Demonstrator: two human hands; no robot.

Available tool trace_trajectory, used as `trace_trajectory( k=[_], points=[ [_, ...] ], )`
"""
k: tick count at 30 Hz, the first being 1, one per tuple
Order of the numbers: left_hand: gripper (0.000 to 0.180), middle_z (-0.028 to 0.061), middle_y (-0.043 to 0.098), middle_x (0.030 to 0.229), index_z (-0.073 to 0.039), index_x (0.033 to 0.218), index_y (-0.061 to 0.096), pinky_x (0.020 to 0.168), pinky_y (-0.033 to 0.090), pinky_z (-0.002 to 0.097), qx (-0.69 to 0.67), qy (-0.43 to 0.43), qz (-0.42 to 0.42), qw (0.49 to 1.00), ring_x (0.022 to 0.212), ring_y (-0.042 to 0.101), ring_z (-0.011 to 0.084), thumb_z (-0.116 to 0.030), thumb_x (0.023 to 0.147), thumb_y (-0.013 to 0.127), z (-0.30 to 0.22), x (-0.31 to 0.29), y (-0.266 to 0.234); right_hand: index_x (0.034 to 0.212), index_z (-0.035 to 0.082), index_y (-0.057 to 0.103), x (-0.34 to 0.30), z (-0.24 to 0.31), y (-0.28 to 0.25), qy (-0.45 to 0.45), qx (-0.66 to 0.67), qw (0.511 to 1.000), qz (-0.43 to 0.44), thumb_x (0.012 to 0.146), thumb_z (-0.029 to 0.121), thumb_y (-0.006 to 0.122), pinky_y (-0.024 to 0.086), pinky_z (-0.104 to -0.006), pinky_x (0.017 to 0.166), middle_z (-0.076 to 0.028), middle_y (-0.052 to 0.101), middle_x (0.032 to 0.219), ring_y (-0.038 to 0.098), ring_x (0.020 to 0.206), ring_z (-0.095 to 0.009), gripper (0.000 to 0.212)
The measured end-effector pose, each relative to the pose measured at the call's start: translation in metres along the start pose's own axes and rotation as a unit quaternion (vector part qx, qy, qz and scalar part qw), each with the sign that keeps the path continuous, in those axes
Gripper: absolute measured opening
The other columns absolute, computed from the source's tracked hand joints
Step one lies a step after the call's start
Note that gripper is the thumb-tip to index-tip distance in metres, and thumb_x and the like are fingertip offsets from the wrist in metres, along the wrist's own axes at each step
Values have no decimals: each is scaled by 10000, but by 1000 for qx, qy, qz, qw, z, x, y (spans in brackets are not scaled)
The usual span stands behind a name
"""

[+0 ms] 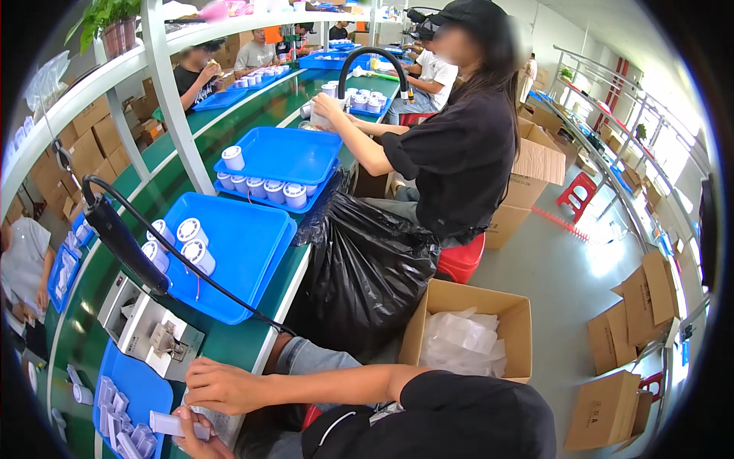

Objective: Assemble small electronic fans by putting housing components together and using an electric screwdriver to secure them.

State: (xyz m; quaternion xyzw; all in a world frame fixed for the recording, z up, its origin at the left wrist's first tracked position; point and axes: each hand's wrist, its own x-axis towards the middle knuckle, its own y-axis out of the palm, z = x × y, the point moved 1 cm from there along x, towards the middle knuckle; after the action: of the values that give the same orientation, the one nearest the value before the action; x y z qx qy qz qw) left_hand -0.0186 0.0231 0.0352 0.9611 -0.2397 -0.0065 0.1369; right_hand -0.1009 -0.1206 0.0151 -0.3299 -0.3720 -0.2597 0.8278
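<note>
My left hand (200, 439) is closed round a pale, flat-sided plastic piece (180, 425) at the lower left. Just above it, my right hand (223, 387) has its fingers curled and pressed together; whatever is in them is hidden. Beside both hands lies a blue tray (157, 389) with several similar pale plastic pieces (121, 419). A white metal benchtop device (157, 334) stands at the tray's far end. Over the bench hangs a black cylindrical power screwdriver (122, 239) with a cable, its tip near that device.
Another blue tray (245, 277) holds several white round housings (199, 256); stacked trays (287, 153) stand farther along. A black plastic bag (367, 268) hangs by the bench edge near an open carton (478, 294). A co-worker (470, 145) sits beyond. White shelf posts (172, 99) rise from the bench.
</note>
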Motion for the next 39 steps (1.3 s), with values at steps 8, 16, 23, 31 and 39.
trace_trajectory(
  k=[8,16,23,31,39],
  points=[
    [265,108,733,1015,49,1136,690,795,560,317,-221,-162,18,962,908,697,205,-183,1018,739,23,13,-14,995,33,686,0,3,14,39,35,998,-46,937,107,692,458,-453,950,-106,658,993,583,1017,-324,94],
    [304,160,701,1133,55,1202,644,938,555,393,-375,-80,124,915,1031,661,288,-223,1099,577,33,27,-23,940,30,676,-4,7,10,74,25,996,-40,955,98,714,437,-459,957,-110,620,954,569,1011,-314,80],
    [522,208,657,1360,108,1375,593,1167,448,458,-223,-1,81,971,1243,618,347,-341,1161,437,54,31,-15,921,31,659,-6,7,9,54,41,997,-37,960,92,706,438,-460,976,-117,607,939,566,999,-312,87],
    [439,127,670,1196,26,1317,604,1088,473,409,-154,31,65,985,1167,630,247,-363,1136,506,32,10,13,934,39,640,-11,8,11,47,21,995,-81,973,131,679,446,-456,931,-121,600,943,578,985,-319,107],
    [405,235,682,1375,-41,1312,562,1075,519,436,-183,-18,31,983,1230,663,272,-389,1153,428,56,14,24,957,46,643,-3,-1,-4,25,-21,998,-57,890,63,737,483,-474,870,-143,628,970,618,939,-373,117]
  ],
)
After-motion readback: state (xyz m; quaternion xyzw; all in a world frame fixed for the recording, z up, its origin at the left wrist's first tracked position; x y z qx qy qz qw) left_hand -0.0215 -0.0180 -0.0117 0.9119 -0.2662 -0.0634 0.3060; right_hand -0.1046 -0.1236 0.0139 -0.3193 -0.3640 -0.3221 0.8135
